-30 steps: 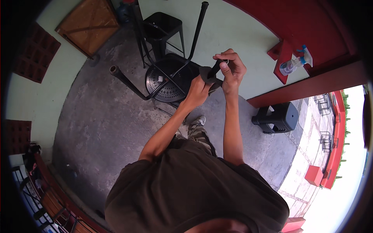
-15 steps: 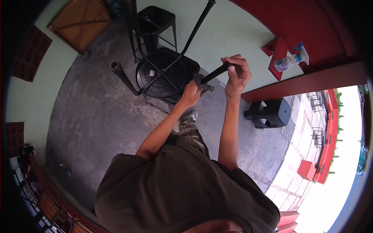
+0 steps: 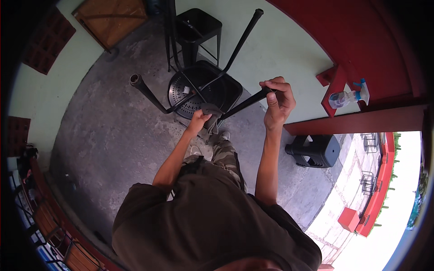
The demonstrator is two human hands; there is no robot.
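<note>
In front of me a black metal stool (image 3: 181, 94) is turned legs up, its cross-braces and the perforated round underside of its seat showing. My right hand (image 3: 279, 103) grips the end of its near right leg (image 3: 247, 105), thumb on one side and fingers curled over the tip. Lower on that leg, near the seat, my left hand (image 3: 197, 123) is closed on a dark grey cloth (image 3: 212, 118). The cloth is bunched against the leg and brace, and part of it hangs down. Which part of the metal it touches is hard to see.
Behind stands another black metal stool (image 3: 199, 28) by the pale green wall. A spray bottle (image 3: 349, 98) with a blue-and-white head sits on a red ledge (image 3: 337, 90). To the right a black plastic stool (image 3: 316, 150) lies on its side. A wooden panel (image 3: 110, 21) leans at far left.
My left hand has slid the cloth down the leg, away from the right hand and toward the seat. My right hand keeps its grip on the leg's end. The whole view has shifted slightly.
</note>
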